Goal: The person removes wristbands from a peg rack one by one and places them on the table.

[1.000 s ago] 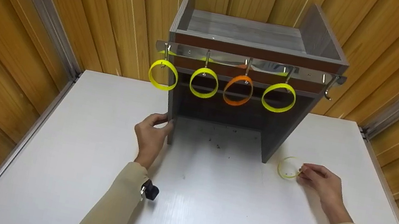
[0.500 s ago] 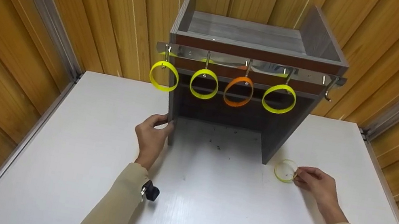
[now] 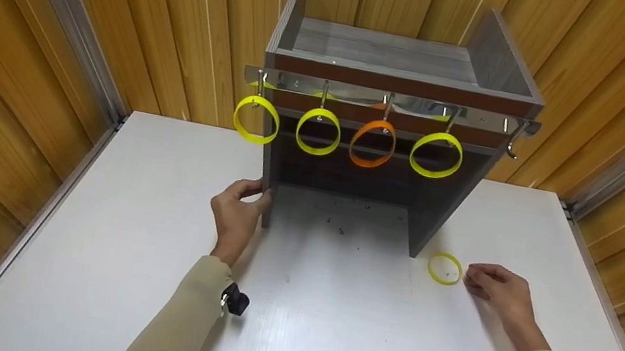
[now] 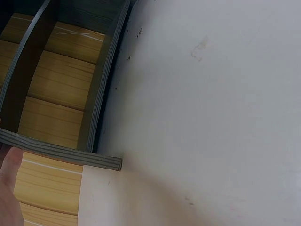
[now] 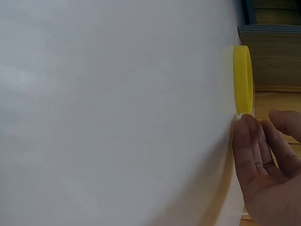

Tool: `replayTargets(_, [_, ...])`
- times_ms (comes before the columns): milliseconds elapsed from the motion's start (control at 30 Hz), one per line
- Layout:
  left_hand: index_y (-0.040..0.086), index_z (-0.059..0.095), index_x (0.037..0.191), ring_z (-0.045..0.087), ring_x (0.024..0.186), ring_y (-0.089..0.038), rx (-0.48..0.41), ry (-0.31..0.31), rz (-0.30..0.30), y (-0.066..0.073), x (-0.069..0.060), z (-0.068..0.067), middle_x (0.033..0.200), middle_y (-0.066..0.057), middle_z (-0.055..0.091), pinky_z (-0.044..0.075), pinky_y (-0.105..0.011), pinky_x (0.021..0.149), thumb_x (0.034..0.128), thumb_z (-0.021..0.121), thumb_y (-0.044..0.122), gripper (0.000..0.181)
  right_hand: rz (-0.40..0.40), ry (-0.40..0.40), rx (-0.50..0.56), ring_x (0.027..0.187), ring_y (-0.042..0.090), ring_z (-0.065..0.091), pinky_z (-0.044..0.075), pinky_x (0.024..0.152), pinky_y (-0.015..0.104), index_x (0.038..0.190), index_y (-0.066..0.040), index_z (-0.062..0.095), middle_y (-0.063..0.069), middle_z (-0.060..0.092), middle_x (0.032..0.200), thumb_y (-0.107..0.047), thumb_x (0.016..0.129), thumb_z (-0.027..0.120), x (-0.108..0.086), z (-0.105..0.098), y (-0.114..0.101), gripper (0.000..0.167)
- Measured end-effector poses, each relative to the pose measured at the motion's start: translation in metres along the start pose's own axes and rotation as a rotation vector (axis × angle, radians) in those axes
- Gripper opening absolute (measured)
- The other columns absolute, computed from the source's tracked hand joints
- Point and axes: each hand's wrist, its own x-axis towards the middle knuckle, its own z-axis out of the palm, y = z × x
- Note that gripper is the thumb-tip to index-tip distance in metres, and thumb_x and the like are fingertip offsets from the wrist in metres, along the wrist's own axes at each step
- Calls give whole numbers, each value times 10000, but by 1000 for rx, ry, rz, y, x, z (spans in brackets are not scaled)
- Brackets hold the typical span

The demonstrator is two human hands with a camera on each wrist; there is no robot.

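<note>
A grey wooden shelf stands on the white table, and my left hand grips the front edge of its left side panel. The left wrist view shows the thumb against that panel. To the right of the shelf, a yellow ring lies flat on the table. My right hand is just right of it, apart from it, holding nothing. In the right wrist view the fingers are nearly straight, close to the yellow ring, with the thumb spread away.
Across the shelf front runs a metal hook rail. Three yellow rings and one orange ring hang from its hooks; the rightmost hook carries none. Small dark specks lie on the table. Wooden walls enclose the back and sides.
My right hand lowered the yellow ring slightly left onto the table, let it go and drew back a little to the right. The left hand keeps its grip on the panel.
</note>
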Motion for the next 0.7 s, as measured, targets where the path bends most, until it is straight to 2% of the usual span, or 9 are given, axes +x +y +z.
replayTargets(133, [-30,797,949,782,894,-270,10,2,4,0,1,0,946,-120,798,638,-393,812,817,842,-86,150,-24,11,-31,956,65,741,610,876,240,1343,150,600,47,765,1115,-210,1048,709,-3,-6,-7,478])
replayTargets(267, [-25,800,954,779,894,-271,2,1,-4,1,1,0,947,-115,798,640,-428,814,818,841,-85,155,-58,18,-29,994,76,740,605,909,256,1374,139,579,15,765,1139,-225,1066,683,-7,-13,-15,488])
replayTargets(500, [-17,801,961,778,902,-290,-1,0,-5,0,0,0,954,-118,799,625,-550,836,813,837,-93,170,-136,29,36,999,61,745,600,904,241,1340,80,631,-76,771,1105,-201,1063,685,-11,-21,-31,399])
replayTargets(700, [-13,802,958,778,901,-278,4,-2,-3,0,0,0,953,-112,799,636,-507,823,816,847,-86,166,-182,33,160,963,80,765,594,883,219,1290,40,679,-45,785,1081,-178,1034,727,-17,-24,-52,340])
